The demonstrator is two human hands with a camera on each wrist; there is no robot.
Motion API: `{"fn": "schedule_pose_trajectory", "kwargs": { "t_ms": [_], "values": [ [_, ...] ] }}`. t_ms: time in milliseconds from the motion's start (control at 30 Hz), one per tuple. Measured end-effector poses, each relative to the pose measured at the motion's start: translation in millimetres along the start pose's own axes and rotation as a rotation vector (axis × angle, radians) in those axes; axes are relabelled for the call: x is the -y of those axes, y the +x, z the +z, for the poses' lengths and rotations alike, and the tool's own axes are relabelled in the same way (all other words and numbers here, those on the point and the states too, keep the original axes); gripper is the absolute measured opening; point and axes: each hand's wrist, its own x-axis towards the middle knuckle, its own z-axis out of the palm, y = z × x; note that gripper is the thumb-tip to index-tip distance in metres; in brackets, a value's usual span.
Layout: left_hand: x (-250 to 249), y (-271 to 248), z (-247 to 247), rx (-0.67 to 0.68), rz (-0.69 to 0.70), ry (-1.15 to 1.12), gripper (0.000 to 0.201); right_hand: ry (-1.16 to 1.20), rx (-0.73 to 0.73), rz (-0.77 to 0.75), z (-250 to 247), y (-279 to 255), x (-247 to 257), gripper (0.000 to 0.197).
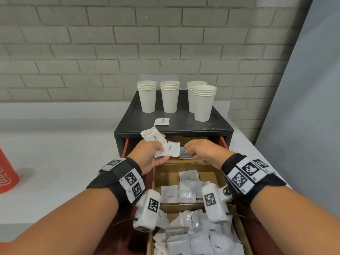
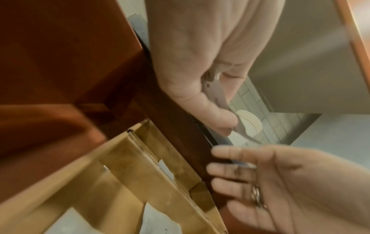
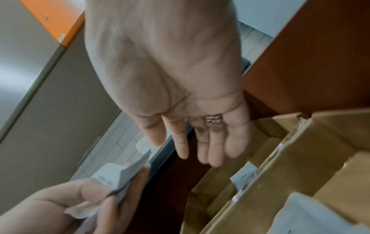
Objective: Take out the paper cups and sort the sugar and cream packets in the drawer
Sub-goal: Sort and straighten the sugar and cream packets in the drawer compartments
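Note:
My left hand grips a small bunch of white packets, fanned out above the drawer's back left corner; the left wrist view shows the packets pinched between thumb and fingers. My right hand hovers over the rear cardboard compartment, its fingers straight and holding nothing. One packet lies in that rear compartment. The middle compartment holds cream packets. The front one holds a mixed heap of packets. Several stacks of paper cups stand on the black cabinet top.
A lone packet lies on the cabinet top in front of the cups. The red-brown drawer is pulled out toward me. A red container stands on the white counter at far left. A brick wall is behind.

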Motion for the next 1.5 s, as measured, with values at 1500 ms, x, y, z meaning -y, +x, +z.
{"fn": "schedule_pose_trajectory", "kwargs": {
  "t_ms": [1500],
  "values": [
    [-39.7, 12.6, -10.0, -0.057, 0.059, -0.200, 0.020, 0.091, -0.120, -0.402, 21.3, 41.4, 63.0, 0.032]
  ]
}}
